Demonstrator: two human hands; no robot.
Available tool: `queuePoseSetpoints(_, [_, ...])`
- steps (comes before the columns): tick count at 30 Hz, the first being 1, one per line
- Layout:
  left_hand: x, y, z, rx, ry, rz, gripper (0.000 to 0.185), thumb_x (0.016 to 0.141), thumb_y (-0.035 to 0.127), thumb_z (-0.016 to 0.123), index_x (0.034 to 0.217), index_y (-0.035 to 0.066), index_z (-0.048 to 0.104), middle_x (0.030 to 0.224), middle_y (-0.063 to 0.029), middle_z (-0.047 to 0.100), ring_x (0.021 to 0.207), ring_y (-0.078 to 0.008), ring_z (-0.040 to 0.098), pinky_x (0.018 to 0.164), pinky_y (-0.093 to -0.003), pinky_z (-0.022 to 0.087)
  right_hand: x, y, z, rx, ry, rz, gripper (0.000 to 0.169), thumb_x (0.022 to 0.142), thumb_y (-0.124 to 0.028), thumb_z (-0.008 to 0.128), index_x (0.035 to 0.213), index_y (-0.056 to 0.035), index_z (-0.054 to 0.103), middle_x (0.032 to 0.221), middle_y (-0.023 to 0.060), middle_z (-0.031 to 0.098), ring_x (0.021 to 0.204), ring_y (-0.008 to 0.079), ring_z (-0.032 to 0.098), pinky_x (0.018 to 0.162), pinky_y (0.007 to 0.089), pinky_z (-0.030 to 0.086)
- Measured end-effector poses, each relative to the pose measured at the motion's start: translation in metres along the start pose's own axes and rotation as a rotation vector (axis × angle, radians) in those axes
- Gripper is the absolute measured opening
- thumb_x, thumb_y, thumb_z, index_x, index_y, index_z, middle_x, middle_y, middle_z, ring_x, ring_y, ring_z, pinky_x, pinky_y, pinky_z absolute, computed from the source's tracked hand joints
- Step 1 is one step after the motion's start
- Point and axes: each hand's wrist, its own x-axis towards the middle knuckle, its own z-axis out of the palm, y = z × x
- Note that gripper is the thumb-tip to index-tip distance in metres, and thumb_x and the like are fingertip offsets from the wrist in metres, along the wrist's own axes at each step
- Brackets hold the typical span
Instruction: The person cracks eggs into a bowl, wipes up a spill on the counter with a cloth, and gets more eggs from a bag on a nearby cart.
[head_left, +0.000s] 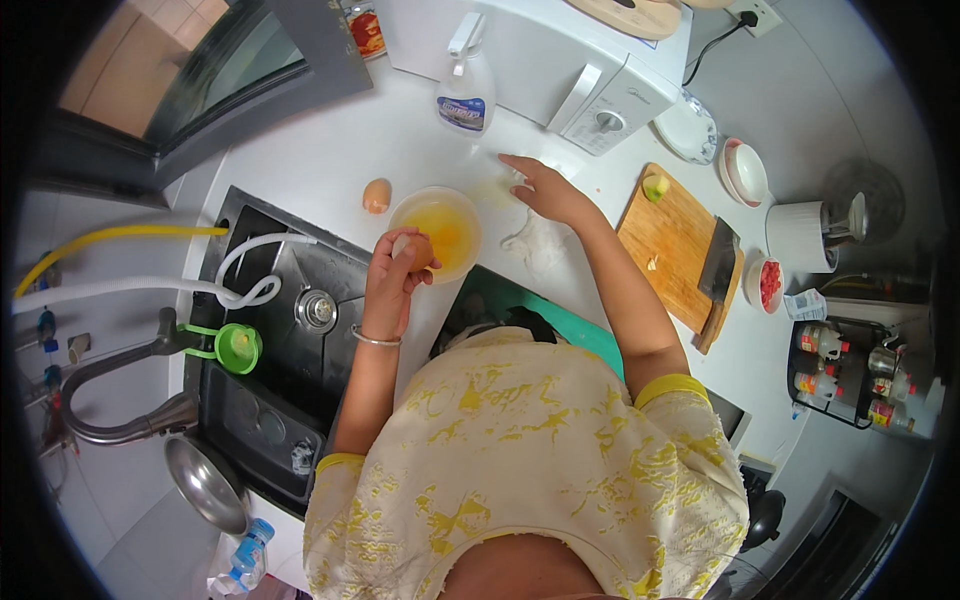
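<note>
In my left hand (394, 274) is a brown eggshell (420, 255), held at the near left rim of a pale bowl (474, 251). Beaten-looking yellow egg (444, 229) with darker yolk patches lies in that bowl. Another brown eggshell (376, 196) rests on the white counter, just left of the bowl. My right hand (551, 191) holds nothing, its fingers spread above the counter right of the bowl. A wet, yellowish smear (495, 191) shows near its fingertips, and a crumpled white cloth or film (538, 244) lies below the wrist.
A spray bottle (466, 82) stands before a white microwave (600, 97). On the right, a wooden cutting board (667, 240) carries a cleaver (720, 259) and a green vegetable piece (655, 188). Beside it sits a bowl of red pieces (766, 285). A black sink (330, 360) lies left.
</note>
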Motion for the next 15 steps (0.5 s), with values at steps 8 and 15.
queuePoseSetpoints(8, [-0.006, 0.003, -0.004, 0.019, 0.036, 0.044, 0.028, 0.092, 0.021, 0.052, 0.114, 0.004, 0.047, 0.106, -0.0097, 0.056, 0.079, -0.0161, 0.058, 0.062, -0.024, 0.045, -0.018, -0.022, 0.039, 0.56, -0.16, 0.268, 0.057, 0.091, -0.036, 0.054, 0.131, 0.0029, 0.041, 0.098, 0.0135, 0.061, 0.079, 0.017, 0.062, 0.064, 0.0278, 0.052])
queuePoseSetpoints(15, [-0.018, 0.019, -0.01, -0.03, 0.057, 0.1, 0.025, 0.093, 0.018, 0.051, 0.113, 0.004, 0.048, 0.103, -0.0102, 0.057, 0.077, -0.0164, 0.059, 0.062, -0.0235, 0.046, -0.008, -0.033, 0.071, 0.569, -0.36, 0.436, 0.042, 0.09, -0.023, 0.048, 0.127, -0.0026, 0.046, 0.101, 0.0107, 0.059, 0.079, 0.0183, 0.062, 0.063, 0.0274, 0.054])
